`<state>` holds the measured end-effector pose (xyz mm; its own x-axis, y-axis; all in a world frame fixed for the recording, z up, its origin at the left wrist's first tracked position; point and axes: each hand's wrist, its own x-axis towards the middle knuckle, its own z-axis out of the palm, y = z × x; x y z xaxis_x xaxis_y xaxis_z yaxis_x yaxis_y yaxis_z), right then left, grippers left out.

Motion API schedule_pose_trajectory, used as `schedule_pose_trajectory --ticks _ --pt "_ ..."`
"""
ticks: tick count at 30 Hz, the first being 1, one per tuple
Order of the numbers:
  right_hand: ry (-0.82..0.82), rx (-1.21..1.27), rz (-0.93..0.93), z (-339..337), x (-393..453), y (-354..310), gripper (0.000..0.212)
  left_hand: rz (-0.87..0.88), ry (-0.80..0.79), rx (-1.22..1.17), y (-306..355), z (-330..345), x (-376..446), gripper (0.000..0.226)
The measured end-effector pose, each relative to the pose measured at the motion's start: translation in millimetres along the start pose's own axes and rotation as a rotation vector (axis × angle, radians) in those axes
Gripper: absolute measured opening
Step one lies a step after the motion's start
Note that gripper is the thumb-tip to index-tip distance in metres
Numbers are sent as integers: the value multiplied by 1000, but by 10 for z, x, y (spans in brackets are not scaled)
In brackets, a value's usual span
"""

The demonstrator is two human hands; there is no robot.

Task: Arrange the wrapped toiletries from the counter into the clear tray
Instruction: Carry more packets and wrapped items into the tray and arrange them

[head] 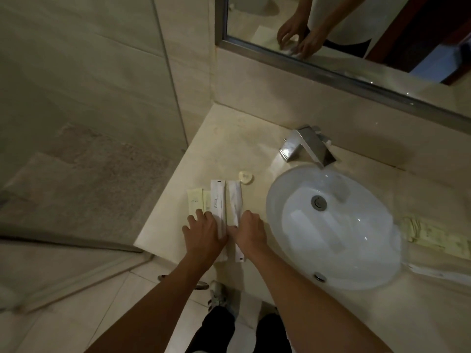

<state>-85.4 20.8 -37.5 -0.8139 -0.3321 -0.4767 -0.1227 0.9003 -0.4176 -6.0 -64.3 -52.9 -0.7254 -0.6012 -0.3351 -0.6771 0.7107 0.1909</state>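
Note:
Several wrapped toiletries lie side by side on the beige counter [229, 138], left of the sink. Two short cream packets [196, 200] are on the left, then a long white packet with print [217, 197] and a second long white packet [234, 200]. A small round wrapped soap [246, 177] sits behind them. My left hand [204, 233] lies flat with fingers spread over the near ends of the cream packets and the printed packet. My right hand [251, 231] is curled, fingertips on the second long packet. I cannot make out the clear tray's edges directly; the mirror shows something clear and shiny under my hands.
A white oval sink [331, 225] fills the counter to the right, with a chrome faucet [305, 146] behind it. A crumpled cream cloth [433, 235] lies past the sink. A mirror [356, 34] hangs above. A glass shower panel [76, 149] stands at left.

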Motion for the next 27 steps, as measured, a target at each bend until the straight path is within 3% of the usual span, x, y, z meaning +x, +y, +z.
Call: schedule_pose_trajectory --ticks 10,17,22,27 --pt "-8 -111 -58 -8 -5 177 34 -29 -80 -244 138 -42 -17 45" --pt "-52 -160 -77 -19 -9 303 34 -33 -144 -507 155 74 -17 23" --pt "-100 -9 -28 -151 -17 421 41 20 -120 -609 259 40 -4 17" --pt "-75 180 -42 -387 -66 628 19 94 -90 -684 436 -8 -54 17"
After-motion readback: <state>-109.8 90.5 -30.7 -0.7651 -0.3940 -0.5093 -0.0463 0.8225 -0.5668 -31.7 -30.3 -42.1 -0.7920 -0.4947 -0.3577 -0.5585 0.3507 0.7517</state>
